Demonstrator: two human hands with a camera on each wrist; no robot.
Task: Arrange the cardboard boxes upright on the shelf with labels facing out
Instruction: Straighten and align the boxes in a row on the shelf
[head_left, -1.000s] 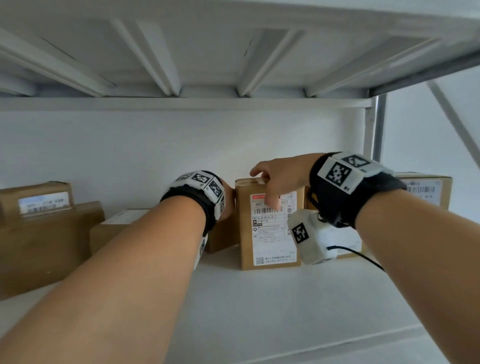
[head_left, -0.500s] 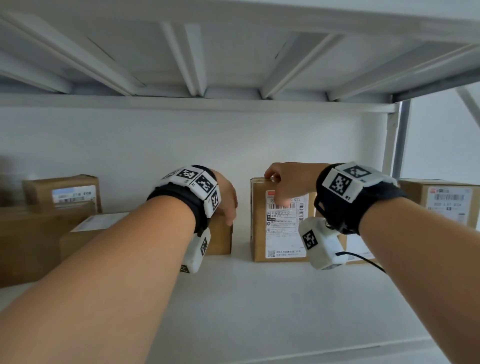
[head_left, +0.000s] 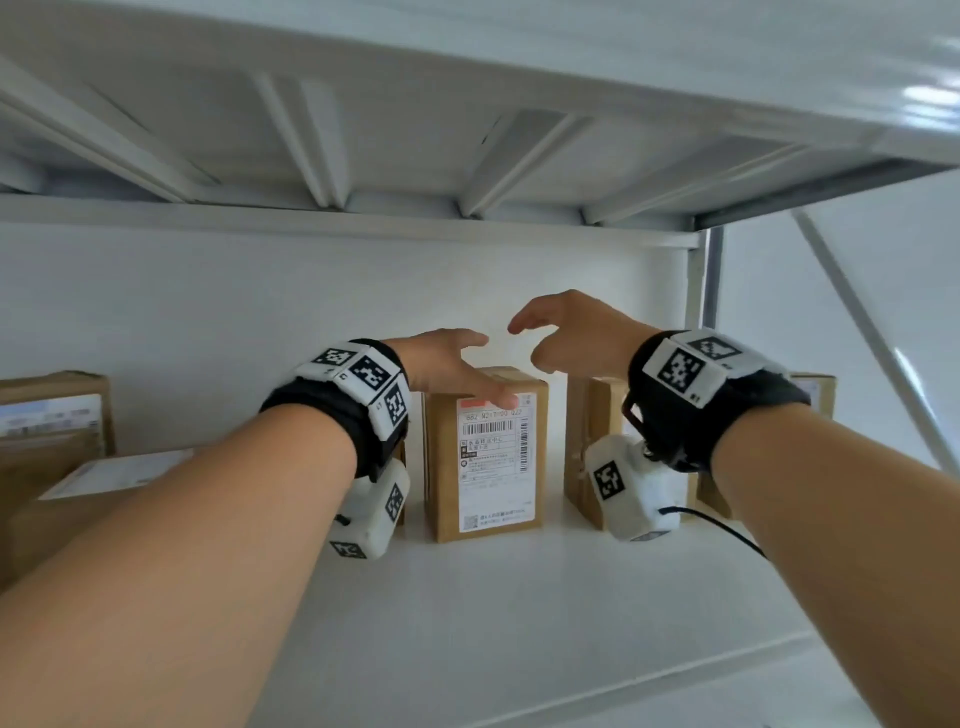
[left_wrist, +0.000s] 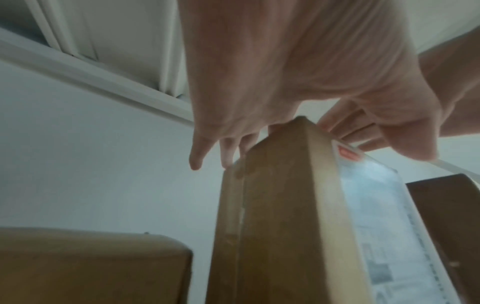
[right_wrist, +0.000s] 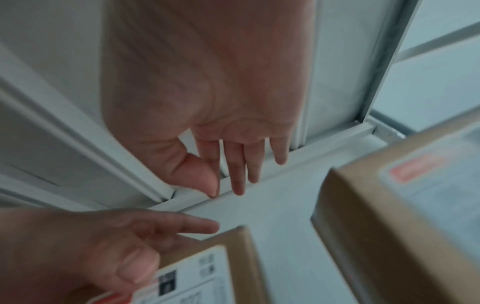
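Observation:
An upright cardboard box (head_left: 485, 457) stands mid-shelf with its white label facing out; the left wrist view shows its side (left_wrist: 280, 216). My left hand (head_left: 493, 370) lies over its top, fingers stretched toward the back edge and thumb touching the label's upper edge. A little above and to the right, my right hand (head_left: 527, 345) hovers with fingers loosely bent and nothing in it; its palm is empty in the right wrist view (right_wrist: 226, 191). A second upright box (head_left: 592, 441) stands to the right, partly hidden by my right wrist.
A third box (head_left: 818, 389) sits at the far right by the shelf post (head_left: 709, 280). At the left are a flat box, label up (head_left: 119, 473), and taller boxes (head_left: 52, 410). The upper shelf's underside (head_left: 467, 130) is close overhead. White shelf surface (head_left: 493, 613) lies in front.
My right hand let go of the upright box's top and rose. My left hand left the box on the left and moved onto the upright box.

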